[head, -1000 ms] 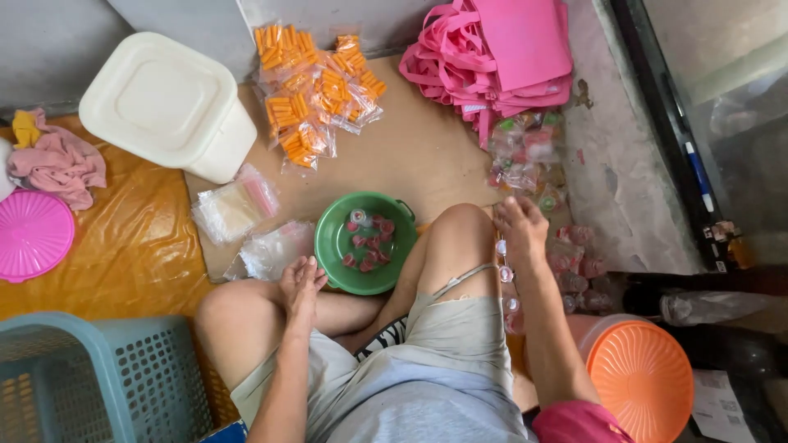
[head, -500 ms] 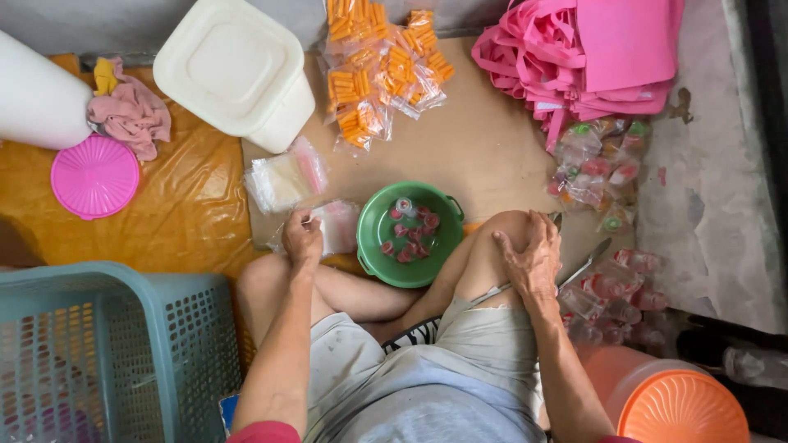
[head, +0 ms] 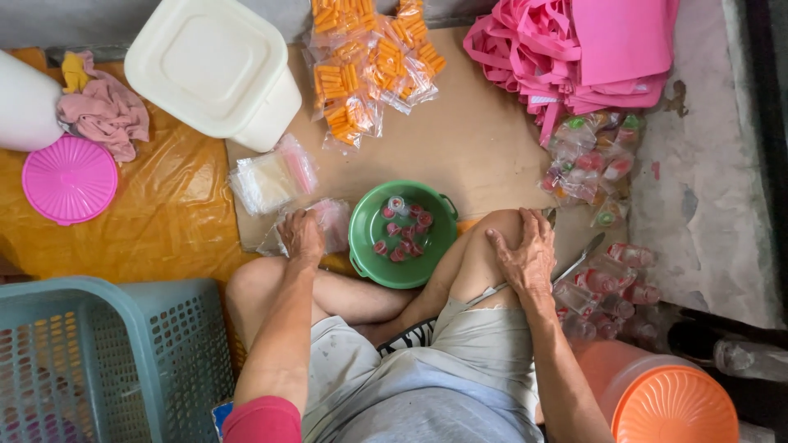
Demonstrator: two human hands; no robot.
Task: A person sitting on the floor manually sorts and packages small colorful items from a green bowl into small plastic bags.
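Shifted onto the knee: right hand (head: 523,256), open flat. Left hand (head: 301,235) gripping clear crinkled plastic bags (head: 328,223), left of green bowl (head: 402,234).

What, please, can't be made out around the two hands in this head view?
- Left hand: its fingers cover what they touch on the clear plastic bags.
- Right hand on the knee: the metal tool beside it is partly hidden.
- Green bowl: the red pieces are too small to identify.

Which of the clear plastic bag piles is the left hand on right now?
The left hand rests on the small clear bag pile just left of the green bowl. The fuller stack of clear bags lies apart, nearer the white lidded tub.
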